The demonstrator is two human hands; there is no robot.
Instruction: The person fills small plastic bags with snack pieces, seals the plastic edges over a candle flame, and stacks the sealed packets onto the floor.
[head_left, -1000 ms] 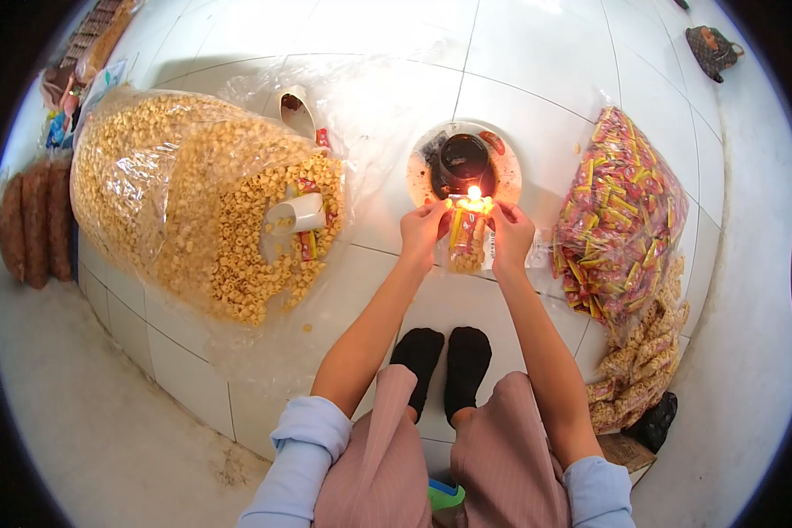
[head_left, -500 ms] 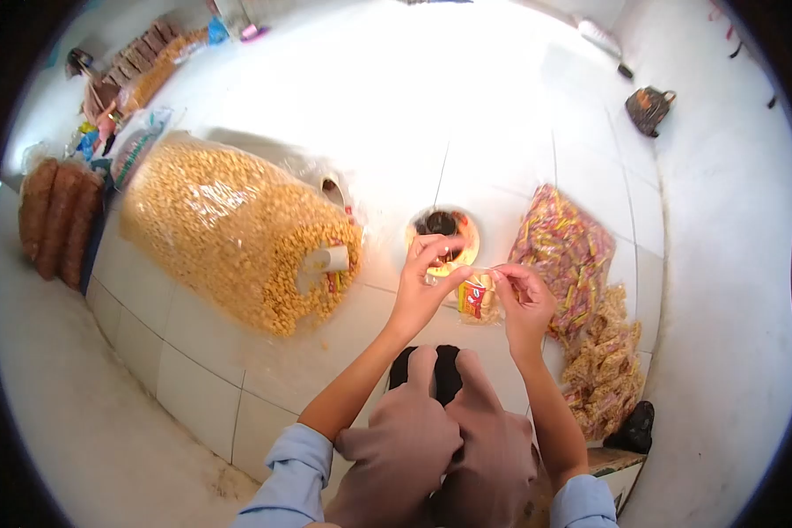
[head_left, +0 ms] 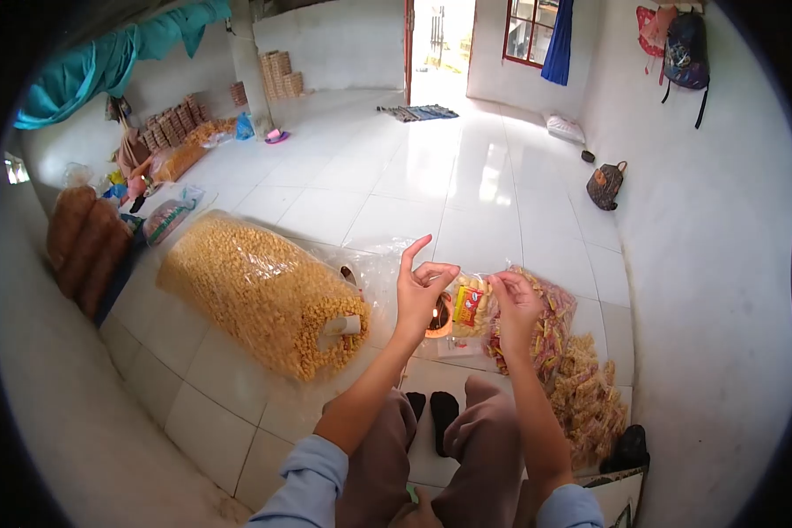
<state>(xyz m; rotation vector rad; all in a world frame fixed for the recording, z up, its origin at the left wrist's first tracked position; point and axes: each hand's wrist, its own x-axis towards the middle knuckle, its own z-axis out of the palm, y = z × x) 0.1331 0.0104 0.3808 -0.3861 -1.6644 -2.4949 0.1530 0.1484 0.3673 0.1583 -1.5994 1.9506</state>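
Note:
Between my two hands hangs a small clear packet (head_left: 472, 306) of pale yellow snacks with a red and yellow label. My left hand (head_left: 424, 289) pinches its upper left corner, one finger raised. The thumb and fingers of my right hand (head_left: 517, 304) are closed on its upper right corner. Just behind the packet, partly hidden by it and my left hand, an orange-rimmed dish (head_left: 437, 333) holds something dark with a small bright spot like a flame. To the right lies a big clear bag (head_left: 554, 308) full of red and yellow labels or wrappers.
A large clear sack (head_left: 246, 282) of yellow snack pieces lies at left, a white cup-like scoop (head_left: 341, 326) in its mouth. Several filled packets (head_left: 585, 400) are heaped at right beside a black bag (head_left: 627, 447). Another person (head_left: 134, 158) sits far left. A backpack (head_left: 686, 51) hangs on the right wall.
My view has tilted up, showing the doorway and far wall. Both hands have come up with the packet, which now hangs higher, in front of the dish's right side.

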